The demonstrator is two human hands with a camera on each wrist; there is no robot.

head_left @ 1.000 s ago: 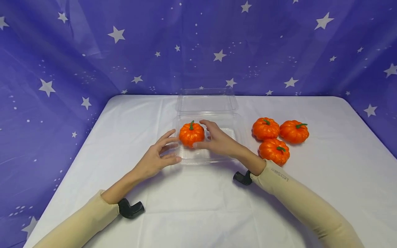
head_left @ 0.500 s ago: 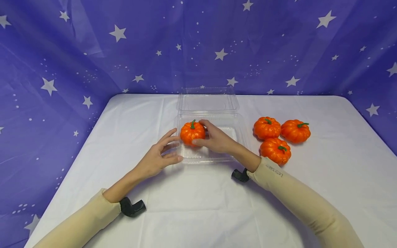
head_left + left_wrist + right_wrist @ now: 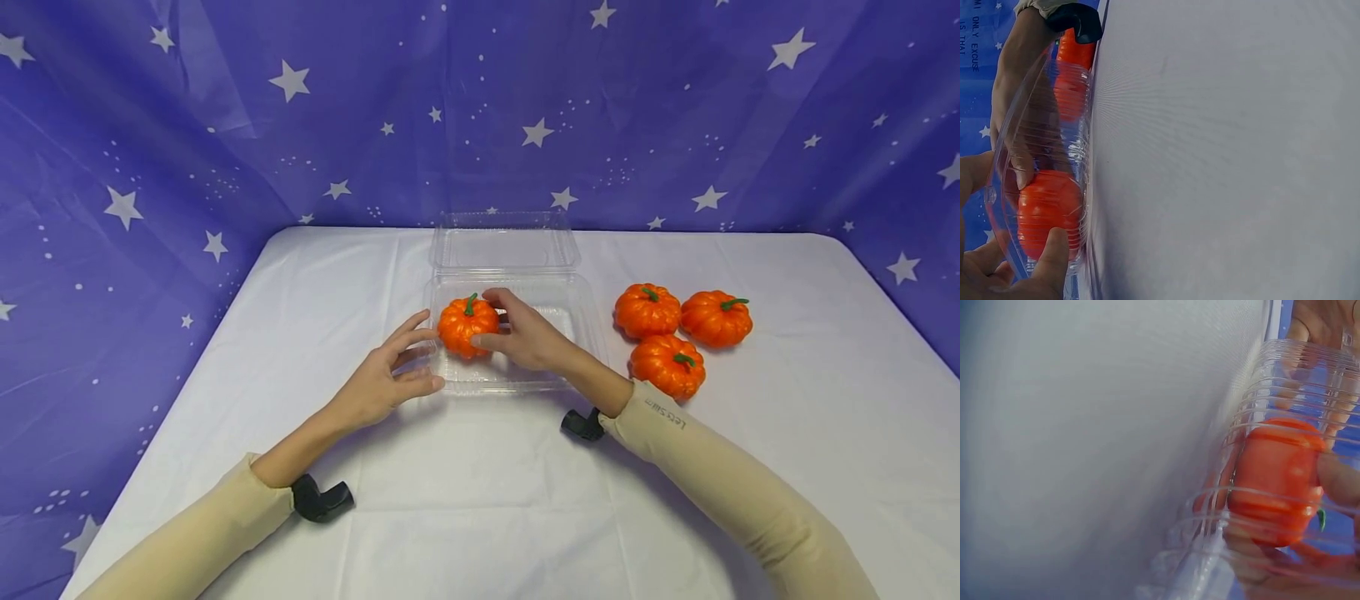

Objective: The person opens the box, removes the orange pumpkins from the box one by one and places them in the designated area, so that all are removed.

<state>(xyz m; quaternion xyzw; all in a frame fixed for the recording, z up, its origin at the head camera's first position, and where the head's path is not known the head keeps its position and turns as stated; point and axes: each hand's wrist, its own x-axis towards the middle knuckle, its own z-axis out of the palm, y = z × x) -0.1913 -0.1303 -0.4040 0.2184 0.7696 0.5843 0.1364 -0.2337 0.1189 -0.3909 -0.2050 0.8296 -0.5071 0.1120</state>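
An orange pumpkin (image 3: 468,327) with a green stem sits in the left part of a clear plastic clamshell box (image 3: 517,379). My right hand (image 3: 528,335) reaches into the box and grips the pumpkin from its right side, thumb in front and fingers behind. In the right wrist view the pumpkin (image 3: 1279,481) shows through the ribbed wall, with the thumb against it. My left hand (image 3: 382,379) is at the box's left edge, fingers spread and thumb near the front left corner. Through the wall in the left wrist view, the pumpkin (image 3: 1050,212) appears beside the left thumb.
Three more pumpkins stand close together right of the box: a back left one (image 3: 647,311), a back right one (image 3: 716,318) and a front one (image 3: 667,367). The box lid (image 3: 506,248) lies folded back. A white cloth (image 3: 480,508) covers the table; a starry blue curtain (image 3: 480,100) hangs behind.
My right hand has come closer to the pumpkin in the box and its thumb now meets it. The left hand has stayed at the box's left edge. The view has shifted slightly.
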